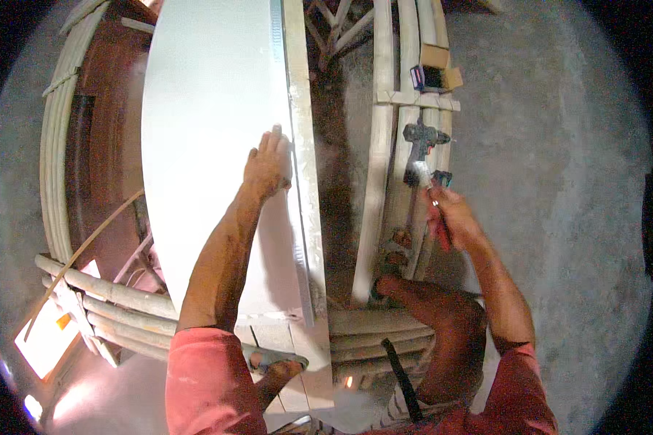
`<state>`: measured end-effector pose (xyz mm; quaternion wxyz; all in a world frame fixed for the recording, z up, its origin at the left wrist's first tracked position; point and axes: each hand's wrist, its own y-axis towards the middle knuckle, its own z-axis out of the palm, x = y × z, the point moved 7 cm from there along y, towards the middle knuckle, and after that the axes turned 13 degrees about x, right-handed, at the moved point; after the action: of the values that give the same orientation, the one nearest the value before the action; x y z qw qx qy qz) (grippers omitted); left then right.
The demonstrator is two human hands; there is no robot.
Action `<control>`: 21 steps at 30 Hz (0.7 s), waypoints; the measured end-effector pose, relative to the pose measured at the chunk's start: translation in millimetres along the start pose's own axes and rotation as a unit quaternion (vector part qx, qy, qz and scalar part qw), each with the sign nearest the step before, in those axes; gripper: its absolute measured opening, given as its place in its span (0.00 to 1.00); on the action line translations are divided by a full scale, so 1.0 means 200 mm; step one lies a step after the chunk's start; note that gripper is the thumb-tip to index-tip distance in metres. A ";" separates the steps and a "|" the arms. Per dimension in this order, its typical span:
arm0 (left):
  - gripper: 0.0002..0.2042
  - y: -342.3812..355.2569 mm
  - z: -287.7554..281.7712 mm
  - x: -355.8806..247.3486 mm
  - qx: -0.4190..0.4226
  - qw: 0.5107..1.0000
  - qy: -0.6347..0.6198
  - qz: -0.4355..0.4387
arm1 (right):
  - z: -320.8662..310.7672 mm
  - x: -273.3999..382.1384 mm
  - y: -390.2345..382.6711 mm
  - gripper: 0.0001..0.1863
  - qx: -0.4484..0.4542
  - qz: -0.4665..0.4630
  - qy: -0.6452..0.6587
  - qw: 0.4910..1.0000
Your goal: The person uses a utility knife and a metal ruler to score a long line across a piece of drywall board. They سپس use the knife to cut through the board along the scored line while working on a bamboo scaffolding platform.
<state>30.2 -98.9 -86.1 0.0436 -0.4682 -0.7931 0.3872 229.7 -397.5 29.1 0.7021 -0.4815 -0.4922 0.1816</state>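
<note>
Your left hand (267,168) lies flat and open on the white board (210,130), near its right edge. Your right hand (450,217), well apart, grips a red-handled tool (441,230) beside the drill (421,139).

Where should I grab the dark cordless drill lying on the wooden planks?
Take the dark cordless drill by its handle, reaching from the right hand side; the handle juts toward that hand, and the wooden planks beside it are bare. This is a judgement.

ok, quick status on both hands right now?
Left hand: open, flat on the white board near its right edge.
Right hand: closed on a red-handled tool; what kind of tool cannot be told.
</note>
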 end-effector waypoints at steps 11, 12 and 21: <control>0.37 0.05 0.09 0.06 -0.126 0.992 -0.008 0.021 | -0.14 0.13 -0.94 0.20 -0.275 -0.205 -0.168 0.924; 0.35 0.06 0.10 0.06 -0.128 0.991 -0.033 0.024 | -0.13 0.02 -1.08 0.19 -0.295 -0.173 -0.189 0.920; 0.16 -0.03 0.08 0.07 -0.194 0.980 -0.051 -0.010 | -0.03 -1.20 -2.32 0.14 -0.520 -0.030 -0.097 0.848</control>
<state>10.6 -99.1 -96.9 -0.0850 -0.4391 -0.8592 0.2485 25.3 -792.6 301.4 0.3027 -0.7413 -0.5942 -0.0762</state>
